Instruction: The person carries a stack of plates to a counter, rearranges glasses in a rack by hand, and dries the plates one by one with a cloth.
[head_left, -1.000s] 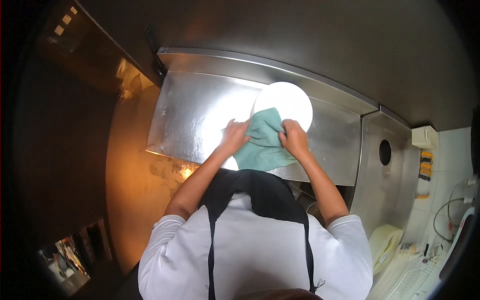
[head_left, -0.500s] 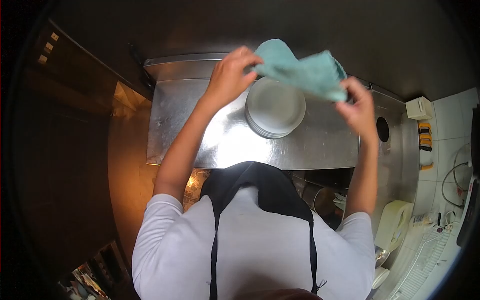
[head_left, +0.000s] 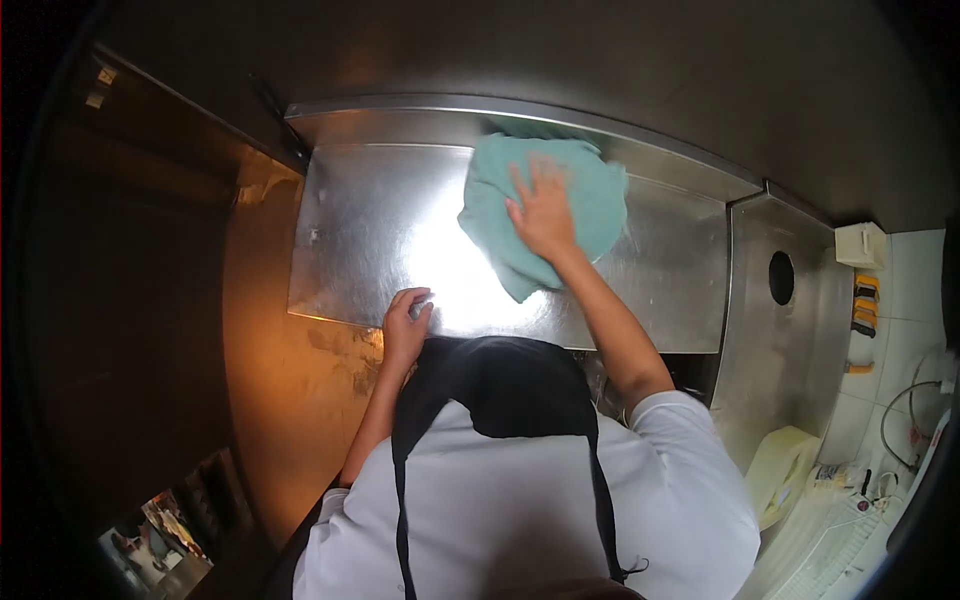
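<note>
A green cloth lies spread out at the back of the steel counter, over the spot where the stack of plates stood; the plates are hidden under it. My right hand rests on top of the cloth, fingers spread and slightly blurred. Near the counter's front edge, my left hand is loosely curled with a gap between thumb and fingers. Nothing shows in it.
The steel counter has a raised back ledge. On the right is a steel surface with a round dark hole. A white box and yellow-black objects are on the tiled wall. A pale yellow container stands lower right.
The cloth, held up by both hands before, has come down over the plates. My left hand has let go and drawn back to the front edge; my right hand has moved left onto the cloth.
</note>
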